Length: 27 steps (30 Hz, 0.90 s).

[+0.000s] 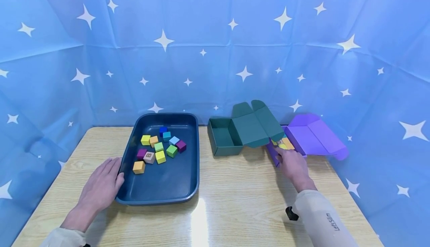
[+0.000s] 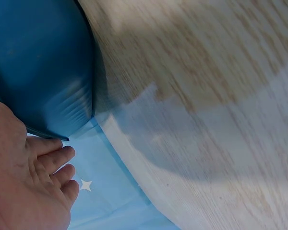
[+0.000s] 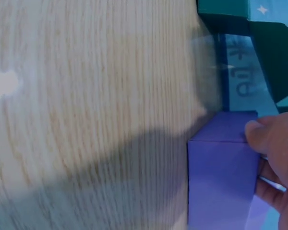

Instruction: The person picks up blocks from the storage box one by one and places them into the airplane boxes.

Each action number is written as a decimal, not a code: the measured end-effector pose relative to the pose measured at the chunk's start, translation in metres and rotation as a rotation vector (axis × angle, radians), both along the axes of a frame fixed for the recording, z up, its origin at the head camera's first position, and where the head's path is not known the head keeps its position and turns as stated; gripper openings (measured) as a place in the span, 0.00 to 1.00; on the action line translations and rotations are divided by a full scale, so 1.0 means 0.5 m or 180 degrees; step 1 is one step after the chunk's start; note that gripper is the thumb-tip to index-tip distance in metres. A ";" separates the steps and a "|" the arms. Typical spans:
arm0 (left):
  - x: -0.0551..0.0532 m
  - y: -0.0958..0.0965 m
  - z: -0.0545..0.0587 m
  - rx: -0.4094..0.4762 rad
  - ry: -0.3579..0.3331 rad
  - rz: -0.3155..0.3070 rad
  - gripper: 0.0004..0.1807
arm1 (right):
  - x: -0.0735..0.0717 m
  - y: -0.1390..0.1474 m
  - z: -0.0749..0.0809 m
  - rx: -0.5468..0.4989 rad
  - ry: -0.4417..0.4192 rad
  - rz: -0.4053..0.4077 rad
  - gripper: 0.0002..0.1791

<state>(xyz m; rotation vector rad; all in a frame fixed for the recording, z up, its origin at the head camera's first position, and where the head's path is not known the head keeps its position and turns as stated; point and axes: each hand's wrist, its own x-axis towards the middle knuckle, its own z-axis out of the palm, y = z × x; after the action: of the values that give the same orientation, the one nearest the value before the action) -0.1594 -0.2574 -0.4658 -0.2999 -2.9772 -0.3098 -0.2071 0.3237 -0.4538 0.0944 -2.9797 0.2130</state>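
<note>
My left hand (image 1: 102,181) lies along the left side of a dark blue tray (image 1: 158,198), fingers nearly straight, thumb by the rim. In the left wrist view its fingertips (image 2: 62,155) are beside the tray's wall. Several coloured cubes lie in the tray, among them an orange cube (image 1: 139,167) and a pale cube (image 1: 149,157) marked B. At the right, my right hand (image 1: 293,166) holds the near wall of an open purple box (image 3: 223,182), thumb at the rim and fingers inside. Yellow and orange cubes (image 1: 287,143) show in that box, partly hidden by the hand.
An open dark green box (image 1: 228,150) stands between tray and purple box, its lid (image 1: 256,125) reaching over toward the purple one. The purple lid (image 1: 315,136) hangs out to the right. A blue star-patterned curtain (image 1: 215,52) surrounds the wooden table (image 1: 235,202).
</note>
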 end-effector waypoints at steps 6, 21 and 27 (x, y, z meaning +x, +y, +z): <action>0.002 -0.001 -0.001 0.0032 0.0023 0.0003 0.31 | 0.000 0.001 -0.004 0.0006 0.0095 -0.0005 0.17; 0.002 -0.003 -0.005 0.0076 0.0064 -0.0008 0.30 | 0.007 0.011 0.003 0.0033 0.0264 0.0125 0.17; 0.000 -0.004 -0.003 0.0072 0.0051 -0.0010 0.31 | 0.024 -0.017 0.036 -0.0135 0.0669 0.0243 0.09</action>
<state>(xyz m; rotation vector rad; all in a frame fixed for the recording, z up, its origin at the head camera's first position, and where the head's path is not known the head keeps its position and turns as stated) -0.1593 -0.2593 -0.4674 -0.3034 -2.9555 -0.3396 -0.1949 0.3152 -0.4356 0.2119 -2.7636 0.2580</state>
